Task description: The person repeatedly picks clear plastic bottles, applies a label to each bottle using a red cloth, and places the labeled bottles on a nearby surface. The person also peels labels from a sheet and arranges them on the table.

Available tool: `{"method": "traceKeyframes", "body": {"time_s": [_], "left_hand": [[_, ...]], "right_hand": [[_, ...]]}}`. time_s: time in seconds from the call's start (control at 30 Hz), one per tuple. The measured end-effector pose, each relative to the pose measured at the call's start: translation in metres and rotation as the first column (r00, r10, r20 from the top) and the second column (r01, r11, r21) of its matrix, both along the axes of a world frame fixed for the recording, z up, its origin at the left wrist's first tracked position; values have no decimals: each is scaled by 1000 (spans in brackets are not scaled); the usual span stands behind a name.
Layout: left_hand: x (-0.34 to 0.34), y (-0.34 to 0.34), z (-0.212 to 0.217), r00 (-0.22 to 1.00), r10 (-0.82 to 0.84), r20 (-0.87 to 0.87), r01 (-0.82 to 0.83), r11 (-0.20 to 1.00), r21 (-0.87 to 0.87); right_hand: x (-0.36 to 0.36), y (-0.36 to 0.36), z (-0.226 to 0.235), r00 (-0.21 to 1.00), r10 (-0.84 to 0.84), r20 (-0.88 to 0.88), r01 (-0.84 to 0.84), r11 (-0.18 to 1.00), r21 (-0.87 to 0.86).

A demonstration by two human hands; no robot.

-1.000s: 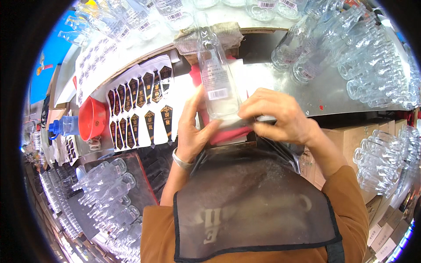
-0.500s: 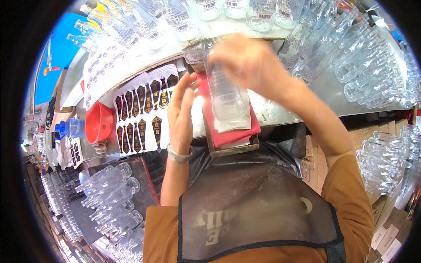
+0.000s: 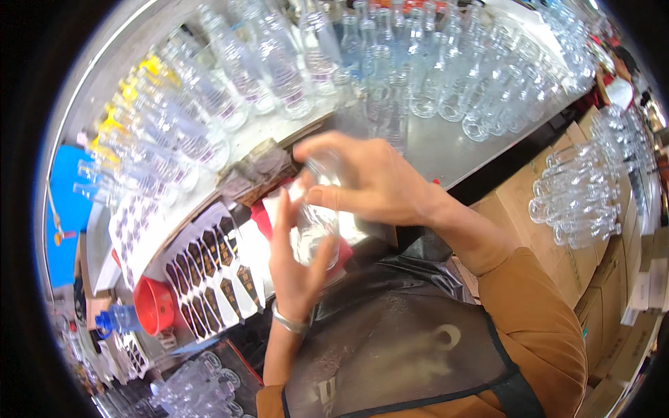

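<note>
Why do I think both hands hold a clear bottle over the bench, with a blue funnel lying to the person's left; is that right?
Nearly. In the head view the funnel is red, not blue; only the small bottle beside it is blue. The rest stands: the left hand and right hand both hold the clear bottle over the bench.

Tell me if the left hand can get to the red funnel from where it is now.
Probably yes, once it lets go: the left hand cradles the clear bottle, and the red funnel lies open to its left beyond the label sheets.

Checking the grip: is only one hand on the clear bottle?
No, both the left hand and the right hand are on the clear bottle.
</note>
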State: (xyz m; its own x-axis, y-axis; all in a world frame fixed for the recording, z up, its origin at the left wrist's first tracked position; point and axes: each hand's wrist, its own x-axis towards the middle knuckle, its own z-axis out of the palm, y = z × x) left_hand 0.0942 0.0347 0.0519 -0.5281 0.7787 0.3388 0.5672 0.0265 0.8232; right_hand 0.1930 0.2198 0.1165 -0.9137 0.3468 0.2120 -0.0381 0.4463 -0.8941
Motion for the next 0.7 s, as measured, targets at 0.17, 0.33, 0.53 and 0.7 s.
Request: {"method": "traceKeyframes", "body": {"time_s": [0.17,0.33,0.53,0.7], "left_hand": [[6,-5,2,986,-135,-99,137,990,18],[4,1,-10,992,-115,42,118,991,-61],[5,4,-23,990,-84,117,102,981,-162],[0,8,-24,993,-68,100,87,975,-203]], "right_hand": [[53,9,5,981,-176,-86,183,980,80],[87,77,25,817,-575,28,543,786,297],[64,163,-23,790,-604,-108,568,653,501],[36,188,-44,815,-566,-120,543,677,496]]}}
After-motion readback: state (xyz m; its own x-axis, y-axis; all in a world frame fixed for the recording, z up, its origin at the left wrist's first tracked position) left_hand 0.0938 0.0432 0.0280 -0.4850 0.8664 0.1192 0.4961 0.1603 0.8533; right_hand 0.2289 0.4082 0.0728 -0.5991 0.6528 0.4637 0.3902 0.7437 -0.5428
